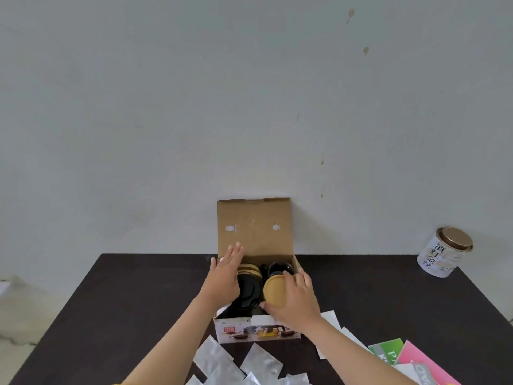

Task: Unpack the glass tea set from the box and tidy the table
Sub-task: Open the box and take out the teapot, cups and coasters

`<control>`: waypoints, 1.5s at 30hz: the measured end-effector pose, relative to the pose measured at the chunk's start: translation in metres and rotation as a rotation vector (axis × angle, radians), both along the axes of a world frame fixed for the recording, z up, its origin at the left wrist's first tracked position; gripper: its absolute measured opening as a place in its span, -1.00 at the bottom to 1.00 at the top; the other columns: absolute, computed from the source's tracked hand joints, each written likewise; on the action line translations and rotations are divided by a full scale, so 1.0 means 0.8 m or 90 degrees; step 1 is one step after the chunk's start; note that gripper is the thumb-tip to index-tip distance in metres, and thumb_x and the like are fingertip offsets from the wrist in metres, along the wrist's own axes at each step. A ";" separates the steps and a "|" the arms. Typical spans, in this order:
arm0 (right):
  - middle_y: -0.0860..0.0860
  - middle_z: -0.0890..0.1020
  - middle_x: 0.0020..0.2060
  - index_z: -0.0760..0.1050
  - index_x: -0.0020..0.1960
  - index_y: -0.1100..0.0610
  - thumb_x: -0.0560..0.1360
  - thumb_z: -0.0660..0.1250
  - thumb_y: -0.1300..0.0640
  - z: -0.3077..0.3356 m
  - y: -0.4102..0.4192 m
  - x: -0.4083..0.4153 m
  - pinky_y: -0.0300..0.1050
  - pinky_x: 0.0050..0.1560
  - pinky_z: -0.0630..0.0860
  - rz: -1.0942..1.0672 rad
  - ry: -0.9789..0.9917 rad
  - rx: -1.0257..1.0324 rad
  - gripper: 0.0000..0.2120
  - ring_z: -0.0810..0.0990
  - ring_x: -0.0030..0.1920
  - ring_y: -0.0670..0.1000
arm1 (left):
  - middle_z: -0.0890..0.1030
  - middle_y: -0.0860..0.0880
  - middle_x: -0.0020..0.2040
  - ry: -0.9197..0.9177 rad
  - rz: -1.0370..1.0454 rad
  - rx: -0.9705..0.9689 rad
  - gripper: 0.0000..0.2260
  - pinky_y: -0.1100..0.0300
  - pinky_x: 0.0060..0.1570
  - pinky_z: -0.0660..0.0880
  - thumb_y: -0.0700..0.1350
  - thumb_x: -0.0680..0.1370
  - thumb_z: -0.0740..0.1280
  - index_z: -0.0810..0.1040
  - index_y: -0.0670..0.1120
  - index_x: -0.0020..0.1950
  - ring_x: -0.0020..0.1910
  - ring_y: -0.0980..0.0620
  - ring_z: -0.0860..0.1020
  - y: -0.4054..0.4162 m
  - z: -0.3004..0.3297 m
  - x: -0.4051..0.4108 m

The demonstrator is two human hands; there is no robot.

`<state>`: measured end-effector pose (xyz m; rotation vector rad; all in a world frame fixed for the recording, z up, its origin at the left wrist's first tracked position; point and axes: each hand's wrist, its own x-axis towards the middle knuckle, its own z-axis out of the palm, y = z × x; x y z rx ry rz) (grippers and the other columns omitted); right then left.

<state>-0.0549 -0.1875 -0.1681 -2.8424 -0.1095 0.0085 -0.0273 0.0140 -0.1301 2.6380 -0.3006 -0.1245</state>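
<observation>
An open cardboard tea-set box (256,333) stands mid-table, its lid flap (254,226) upright against the wall. Inside lie dark glass pieces (248,293), a stack of bamboo coasters (248,269) at the back left and a dark cup (279,268) at the back right. My right hand (295,300) grips a round bamboo lid or coaster (274,291) over the box's right half. My left hand (226,275) rests flat with fingers apart along the box's left wall, holding nothing.
The dark table (125,301) meets a pale wall. A white tin with a bronze lid (444,252) lies tilted at the back right. Several silver sachets (236,362) lie in front of the box. White sachets (330,319) and pink and green packets (410,359) lie at the front right.
</observation>
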 end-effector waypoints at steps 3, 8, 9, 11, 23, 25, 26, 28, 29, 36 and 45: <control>0.06 0.28 0.45 0.18 0.48 0.07 0.14 0.01 -0.66 0.005 0.000 0.002 0.02 0.49 0.08 0.006 0.032 -0.006 0.14 0.04 0.51 0.13 | 0.03 -0.08 0.57 0.008 -0.024 0.132 -0.24 -0.03 0.46 -0.22 -0.34 0.45 0.17 -0.11 -0.04 0.56 0.53 -0.02 0.06 0.008 0.022 -0.007; 0.06 0.21 0.48 0.14 0.48 0.06 0.22 0.19 -0.55 0.029 0.004 0.007 0.24 0.45 -0.03 0.015 0.126 -0.062 0.02 0.01 0.51 0.15 | 0.00 -0.15 0.56 0.024 0.033 0.260 -0.38 -0.10 0.47 -0.10 0.08 0.62 0.06 -0.12 -0.16 0.55 0.54 -0.11 -0.03 0.011 0.024 -0.017; 0.07 0.20 0.49 0.14 0.49 0.08 0.23 0.21 -0.54 0.038 0.007 0.010 0.27 0.45 -0.08 0.019 0.153 -0.087 0.03 0.01 0.52 0.16 | -0.02 -0.19 0.56 0.056 0.053 0.272 -0.31 -0.11 0.47 -0.09 0.20 0.60 0.01 -0.13 -0.19 0.55 0.54 -0.15 -0.04 0.009 0.018 -0.020; 0.10 0.17 0.50 0.11 0.50 0.12 0.24 0.28 -0.50 0.056 0.012 0.017 0.32 0.43 -0.17 0.028 0.214 -0.121 0.06 0.00 0.52 0.19 | -0.12 -0.25 0.55 0.128 0.077 0.283 -0.14 -0.11 0.47 -0.10 0.39 0.52 -0.05 -0.16 -0.23 0.54 0.53 -0.22 -0.12 0.002 0.003 -0.027; 0.01 0.42 0.25 0.34 0.29 0.06 0.14 0.40 -0.36 0.063 0.004 0.024 0.07 0.27 0.37 0.048 0.151 -0.046 -0.15 0.35 0.29 0.11 | -0.34 -0.30 0.49 0.087 0.048 0.272 0.39 -0.16 0.48 -0.16 0.69 -0.04 -0.17 -0.27 -0.24 0.51 0.47 -0.29 -0.36 0.000 -0.035 -0.046; -0.04 0.41 0.20 0.32 0.28 0.02 0.08 0.39 -0.38 0.062 -0.004 0.023 -0.03 0.09 0.49 0.019 0.115 0.047 -0.12 0.42 0.19 0.04 | -0.35 -0.24 0.50 0.075 0.048 0.272 0.34 -0.20 0.45 -0.20 0.68 0.00 -0.14 -0.29 -0.19 0.52 0.48 -0.23 -0.34 -0.004 -0.034 -0.051; -0.05 0.39 0.19 0.29 0.30 0.01 0.07 0.40 -0.38 0.063 -0.008 0.024 -0.04 0.06 0.51 -0.005 0.108 0.110 -0.09 0.44 0.16 0.02 | -0.35 -0.22 0.51 0.070 0.047 0.273 0.32 -0.21 0.42 -0.22 0.68 0.02 -0.14 -0.29 -0.17 0.52 0.49 -0.20 -0.34 -0.008 -0.033 -0.055; -0.04 0.34 0.21 0.25 0.35 0.02 0.08 0.44 -0.34 0.066 -0.018 0.026 0.00 0.10 0.52 -0.069 0.105 0.246 -0.05 0.45 0.17 0.02 | -0.32 -0.19 0.52 0.061 0.054 0.281 0.30 -0.23 0.41 -0.23 0.68 0.04 -0.16 -0.28 -0.15 0.53 0.51 -0.17 -0.31 -0.022 -0.031 -0.064; -0.02 0.33 0.22 0.24 0.37 0.03 0.11 0.47 -0.30 0.068 -0.025 0.028 0.01 0.14 0.50 -0.098 0.101 0.297 -0.06 0.44 0.18 0.03 | -0.30 -0.19 0.53 0.061 0.068 0.278 0.28 -0.22 0.42 -0.22 0.68 0.07 -0.15 -0.26 -0.15 0.53 0.51 -0.17 -0.28 -0.032 -0.031 -0.068; 0.09 0.24 0.26 0.19 0.46 0.13 0.22 0.49 -0.16 0.041 -0.116 0.018 -0.04 0.15 0.45 -0.189 0.105 0.242 -0.07 0.32 0.31 0.15 | -0.30 -0.29 0.51 0.122 0.216 0.224 0.35 -0.23 0.43 -0.12 0.69 0.04 -0.11 -0.29 -0.24 0.51 0.50 -0.25 -0.27 -0.096 -0.026 -0.080; 0.03 0.30 0.21 0.24 0.35 -0.01 0.21 0.52 -0.16 -0.028 -0.263 0.011 -0.05 -0.03 0.49 -0.225 0.152 0.094 -0.19 0.35 0.23 0.11 | -0.25 -0.26 0.53 0.081 0.252 0.277 0.37 -0.17 0.46 -0.01 0.72 0.00 -0.17 -0.28 -0.21 0.52 0.52 -0.23 -0.21 -0.102 -0.037 -0.065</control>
